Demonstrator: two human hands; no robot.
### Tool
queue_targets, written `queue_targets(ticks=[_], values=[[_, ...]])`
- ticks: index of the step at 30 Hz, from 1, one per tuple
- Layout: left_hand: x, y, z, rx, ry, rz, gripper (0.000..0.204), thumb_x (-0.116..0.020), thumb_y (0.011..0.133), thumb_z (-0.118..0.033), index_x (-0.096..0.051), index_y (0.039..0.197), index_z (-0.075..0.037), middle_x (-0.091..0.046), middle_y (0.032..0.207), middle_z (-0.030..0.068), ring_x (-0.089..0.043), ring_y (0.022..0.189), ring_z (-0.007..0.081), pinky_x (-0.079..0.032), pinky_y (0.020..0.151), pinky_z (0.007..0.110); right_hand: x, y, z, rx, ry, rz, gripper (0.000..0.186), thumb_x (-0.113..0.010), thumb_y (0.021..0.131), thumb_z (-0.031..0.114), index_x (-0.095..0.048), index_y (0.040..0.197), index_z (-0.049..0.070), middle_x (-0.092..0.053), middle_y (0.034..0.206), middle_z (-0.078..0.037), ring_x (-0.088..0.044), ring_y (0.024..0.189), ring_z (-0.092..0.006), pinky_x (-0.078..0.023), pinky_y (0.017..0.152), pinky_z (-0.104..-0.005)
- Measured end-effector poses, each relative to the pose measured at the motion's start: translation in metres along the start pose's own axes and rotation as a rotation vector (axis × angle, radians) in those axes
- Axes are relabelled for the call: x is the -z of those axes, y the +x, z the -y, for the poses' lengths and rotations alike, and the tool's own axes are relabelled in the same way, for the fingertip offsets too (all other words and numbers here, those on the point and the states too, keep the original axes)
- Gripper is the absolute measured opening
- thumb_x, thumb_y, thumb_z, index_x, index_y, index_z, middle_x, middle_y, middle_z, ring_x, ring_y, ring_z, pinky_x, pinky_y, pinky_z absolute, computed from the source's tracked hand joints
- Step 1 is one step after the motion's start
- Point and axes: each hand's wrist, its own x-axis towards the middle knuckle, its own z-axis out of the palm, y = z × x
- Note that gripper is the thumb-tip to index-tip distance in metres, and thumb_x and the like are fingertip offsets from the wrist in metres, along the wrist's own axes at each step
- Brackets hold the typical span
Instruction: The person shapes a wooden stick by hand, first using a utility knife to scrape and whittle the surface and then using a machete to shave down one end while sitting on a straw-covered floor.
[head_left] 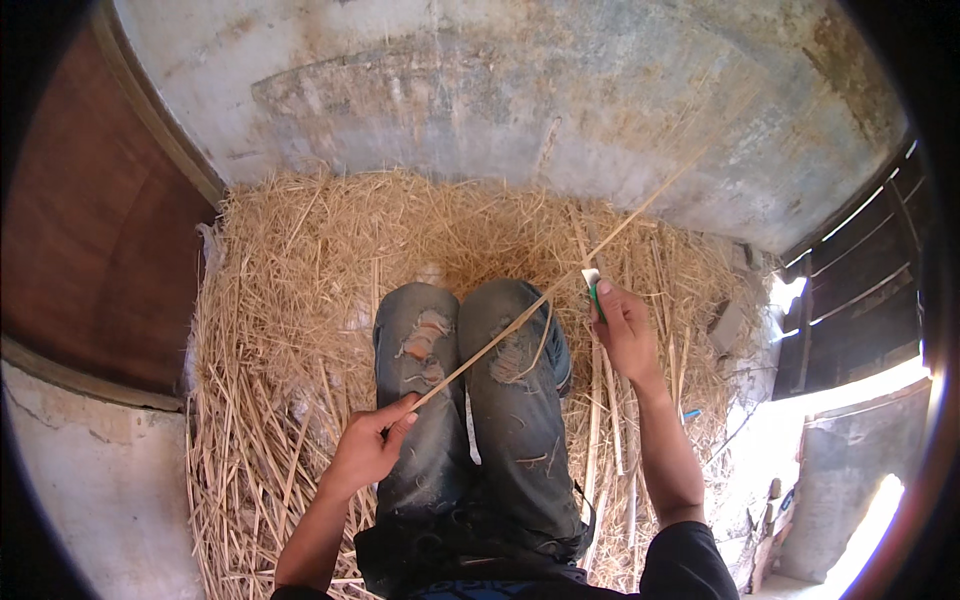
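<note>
Black shirt nearest, at the waist end of the jeans, my landmark. Left hand: forearm angled inward, just left of the jeans, thumb and forefinger pinching the near end of a long straw stalk. Right hand: forearm running forward, right of the jeans' knees, fingers closed on a green-handled blade, tip up by the stalk; contact, can't tell. Stalk sits over the jeans, long axis diagonal, far end pointing forward-right past the knees. Loose straw surrounds the jeans.
</note>
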Motion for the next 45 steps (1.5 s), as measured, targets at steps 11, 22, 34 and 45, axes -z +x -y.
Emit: queue_targets(ticks=[11, 22, 34, 45], values=[[0.0, -0.004, -0.005, 0.047, 0.038, -0.006, 0.028, -0.066, 0.096, -0.01, -0.068, 0.123, -0.001, -0.071, 0.079, 0.0189, -0.056, 0.058, 0.012, -0.05, 0.06, 0.028, -0.045, -0.007, -0.003, 0.161, -0.285, -0.109, 0.045, -0.047, 0.106, 0.035, -0.056, 0.081, -0.001, -0.053, 0.063, -0.022, -0.051, 0.055, -0.0376, -0.044, 0.056, -0.0427], [0.004, 0.001, -0.006, 0.123, -0.01, 0.063, 0.03, -0.066, 0.097, -0.013, -0.068, 0.125, -0.002, -0.073, 0.092, 0.0196, -0.058, 0.066, 0.0114, -0.051, 0.067, 0.027, -0.02, 0.021, -0.013, -0.357, 0.476, 0.421, 0.056, -0.043, 0.106, 0.049, -0.049, 0.066, 0.01, -0.043, 0.052, -0.001, -0.037, 0.041, -0.0095, -0.023, 0.037, -0.0274], [0.0, -0.002, -0.005, 0.063, 0.016, 0.013, 0.029, -0.066, 0.097, -0.014, -0.068, 0.123, -0.001, -0.073, 0.089, 0.0214, -0.057, 0.059, 0.013, -0.05, 0.06, 0.028, -0.055, 0.001, -0.016, 0.233, -0.143, -0.108, 0.055, -0.045, 0.107, 0.041, -0.053, 0.069, 0.002, -0.045, 0.054, -0.005, -0.043, 0.054, -0.0155, -0.038, 0.053, -0.0349], [0.004, 0.007, -0.011, 0.086, 0.018, 0.067, 0.029, -0.066, 0.096, -0.015, -0.068, 0.123, -0.003, -0.072, 0.089, 0.0225, -0.058, 0.057, 0.0141, -0.049, 0.058, 0.03, -0.029, 0.009, -0.004, -0.256, 0.345, 0.277, 0.051, -0.05, 0.105, 0.044, -0.055, 0.069, 0.007, -0.041, 0.056, 0.003, -0.038, 0.05, -0.0092, -0.028, 0.047, -0.0262]])
